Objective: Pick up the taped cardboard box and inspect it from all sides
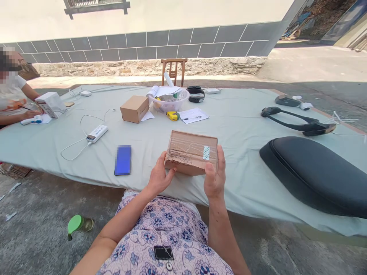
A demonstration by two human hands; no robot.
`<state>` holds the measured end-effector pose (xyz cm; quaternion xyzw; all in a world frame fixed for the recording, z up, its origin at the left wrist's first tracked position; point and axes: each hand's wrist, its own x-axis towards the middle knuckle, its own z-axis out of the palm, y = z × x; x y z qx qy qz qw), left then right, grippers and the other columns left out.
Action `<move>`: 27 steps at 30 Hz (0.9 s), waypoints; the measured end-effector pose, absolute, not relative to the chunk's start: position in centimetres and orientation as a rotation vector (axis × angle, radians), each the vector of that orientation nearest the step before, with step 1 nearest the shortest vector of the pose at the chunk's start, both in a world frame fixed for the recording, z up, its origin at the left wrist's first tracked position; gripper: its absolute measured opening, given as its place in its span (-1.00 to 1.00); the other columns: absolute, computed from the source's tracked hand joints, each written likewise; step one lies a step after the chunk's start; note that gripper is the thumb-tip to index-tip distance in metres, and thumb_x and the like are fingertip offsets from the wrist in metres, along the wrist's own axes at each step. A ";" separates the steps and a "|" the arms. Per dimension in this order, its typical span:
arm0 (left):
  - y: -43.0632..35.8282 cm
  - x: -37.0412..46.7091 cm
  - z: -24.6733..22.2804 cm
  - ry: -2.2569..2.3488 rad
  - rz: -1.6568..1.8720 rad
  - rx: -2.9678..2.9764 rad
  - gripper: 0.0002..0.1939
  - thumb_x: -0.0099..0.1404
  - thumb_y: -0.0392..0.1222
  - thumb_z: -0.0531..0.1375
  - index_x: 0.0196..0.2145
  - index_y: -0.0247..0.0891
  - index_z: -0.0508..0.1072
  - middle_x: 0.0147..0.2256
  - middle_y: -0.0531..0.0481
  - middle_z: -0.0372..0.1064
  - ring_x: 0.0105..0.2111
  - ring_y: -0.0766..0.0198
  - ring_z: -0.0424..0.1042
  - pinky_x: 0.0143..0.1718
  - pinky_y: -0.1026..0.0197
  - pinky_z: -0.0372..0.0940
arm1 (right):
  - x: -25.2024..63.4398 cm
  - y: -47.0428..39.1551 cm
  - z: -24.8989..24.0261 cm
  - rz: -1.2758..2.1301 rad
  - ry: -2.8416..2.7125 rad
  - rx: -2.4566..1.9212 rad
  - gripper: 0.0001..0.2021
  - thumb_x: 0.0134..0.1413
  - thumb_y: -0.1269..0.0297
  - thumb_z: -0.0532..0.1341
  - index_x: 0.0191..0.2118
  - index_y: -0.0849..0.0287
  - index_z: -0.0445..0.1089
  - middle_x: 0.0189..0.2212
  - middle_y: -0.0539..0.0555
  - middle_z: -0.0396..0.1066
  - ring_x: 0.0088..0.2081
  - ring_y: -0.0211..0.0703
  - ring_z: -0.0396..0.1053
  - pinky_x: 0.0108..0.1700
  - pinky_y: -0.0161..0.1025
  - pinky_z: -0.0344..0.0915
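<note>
Between my two hands is a brown cardboard box [192,147], held just over the near edge of the cloth-covered table [149,149]. Clear tape crosses its top, and a small blue-and-white patterned sticker sits toward the right side. My left hand [160,175] grips the box's left end, thumb along the front. On the right end, my right hand [215,175] presses with its thumb at the front and fingers along the side. A phone [123,160] with a blurred blue screen lies on the cloth to the left of my left hand.
A second cardboard box [134,109], a filled plastic basin [169,103], a yellow tape measure [173,115] and paper with a pen [194,115] stand beyond. Leftward are a power bank [98,133] and a seated person [17,95]; rightward, a black seat cushion [312,172] and headset [295,118].
</note>
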<state>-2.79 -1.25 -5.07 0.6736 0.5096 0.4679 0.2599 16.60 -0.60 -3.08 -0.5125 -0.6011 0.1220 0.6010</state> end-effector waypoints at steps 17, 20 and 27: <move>1.5 -3.4 -10.4 1.373 1.157 1.838 -0.48 0.29 -0.18 0.18 0.19 -0.20 0.27 0.08 -0.22 0.43 0.15 0.00 0.38 0.12 -0.11 0.35 | 15.4 -0.4 -2.5 0.276 -1.330 -1.171 -0.40 0.32 -0.01 -0.02 0.41 -0.04 0.01 0.31 0.12 0.18 0.36 0.09 0.09 0.35 0.13 0.08; 0.9 -3.6 -10.1 1.390 1.171 1.879 -0.48 0.28 -0.17 0.17 0.19 -0.22 0.27 0.03 -0.21 0.45 0.14 0.03 0.39 0.11 -0.08 0.36 | 15.5 0.3 -2.6 0.313 -1.321 -1.161 -0.40 0.32 -0.04 -0.02 0.40 -0.03 0.04 0.31 0.12 0.20 0.34 0.10 0.12 0.35 0.13 0.08; -6.7 -10.9 -7.9 1.457 0.899 2.144 -0.75 0.39 -0.04 0.05 -0.20 -0.17 0.46 -0.40 -0.01 0.46 -0.40 0.23 0.44 -0.28 0.18 0.35 | 15.9 2.1 -2.0 0.357 -1.288 -1.222 -0.40 0.29 -0.07 0.02 0.37 -0.01 0.12 0.27 0.13 0.28 0.28 0.06 0.22 0.30 0.05 0.17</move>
